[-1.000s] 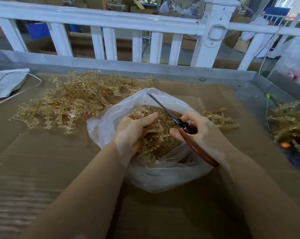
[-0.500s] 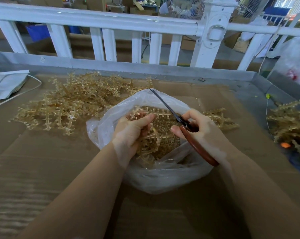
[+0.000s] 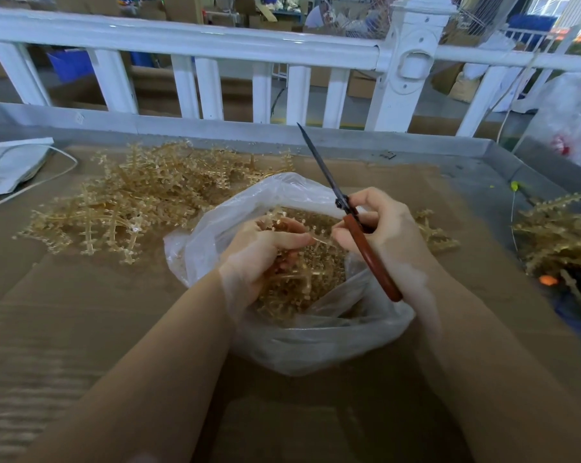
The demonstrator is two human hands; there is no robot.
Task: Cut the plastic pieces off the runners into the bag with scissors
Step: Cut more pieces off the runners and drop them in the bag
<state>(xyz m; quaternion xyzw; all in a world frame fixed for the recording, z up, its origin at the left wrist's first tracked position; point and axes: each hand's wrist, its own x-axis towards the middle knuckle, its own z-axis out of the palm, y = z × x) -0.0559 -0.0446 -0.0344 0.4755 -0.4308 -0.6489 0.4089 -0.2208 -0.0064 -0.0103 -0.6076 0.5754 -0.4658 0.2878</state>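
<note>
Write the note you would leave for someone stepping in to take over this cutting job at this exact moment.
Left hand grips a runner over the open bag.
Right hand grips the scissors, blades closed and pointing up and away; its fingertips also touch the runner's end.
The bag sits in the middle of the cardboard-covered table and holds many amber pieces.
A pile of runners lies behind and left of the bag, another heap at far right; whether either is trimmed is unclear.
Left: finish this runner, then the uncut ones.
</note>
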